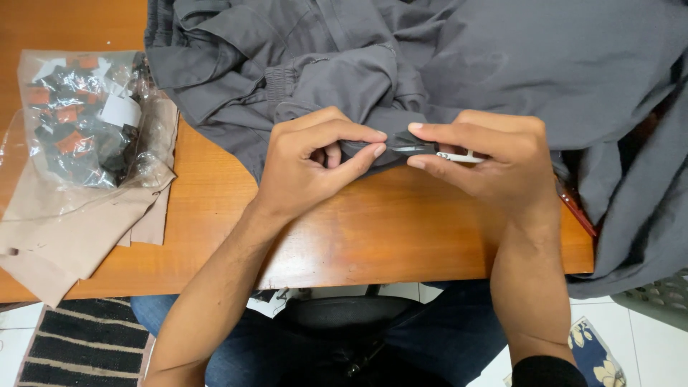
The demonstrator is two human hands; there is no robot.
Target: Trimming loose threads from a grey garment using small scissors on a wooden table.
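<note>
Item: grey garment (444,64), heaped across the far side of your wooden surface (373,229) and spilling off its right edge. Your left hand (315,165) is closed, pinching a small fold of the cloth at its near edge. Your right hand (494,161) is closed around a small thread snip (430,152), blades meeting that fold. Also present: clear bag of orange and black tags (86,115) on beige fabric (64,229), left. Risk, as judged: blades so near your left fingertips could nick skin or cut the cloth itself
</note>
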